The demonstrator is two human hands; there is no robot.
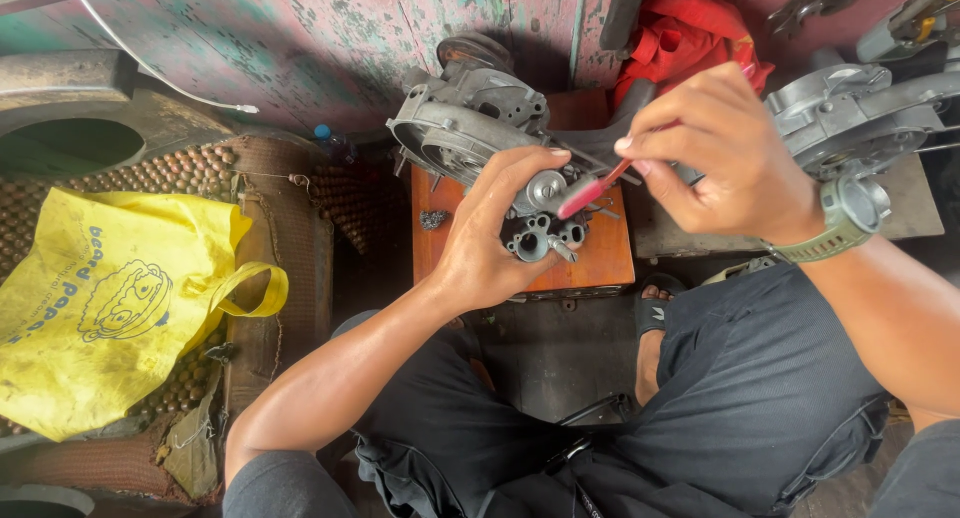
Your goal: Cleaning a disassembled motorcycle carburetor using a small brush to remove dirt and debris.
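The left hand [495,233] wraps around a small grey metal carburetor [545,228], fingers curled over its top and thumb along its side, holding it just above a low orange-brown wooden bench [600,263]. The right hand [715,153] pinches a thin red-handled tool [590,193] between thumb and fingertips, its pink-red end touching the top of the carburetor. A grey-green watch [845,218] sits on the right wrist.

Behind the carburetor, at the far end of the bench, lies a larger grey engine casing [460,123] with a round opening, leaning against a worn pink and green painted wall [330,38]. A second grey casing [850,113] rests to the right, beside a bundle of red cloth [690,38].

To the left, well apart from the hands, a crumpled yellow bag [110,308] lies on a brown beaded seat mat [270,208]. The person sits with knees apart in dark trousers [740,398], one foot in a dark sandal [655,313] near the bench.
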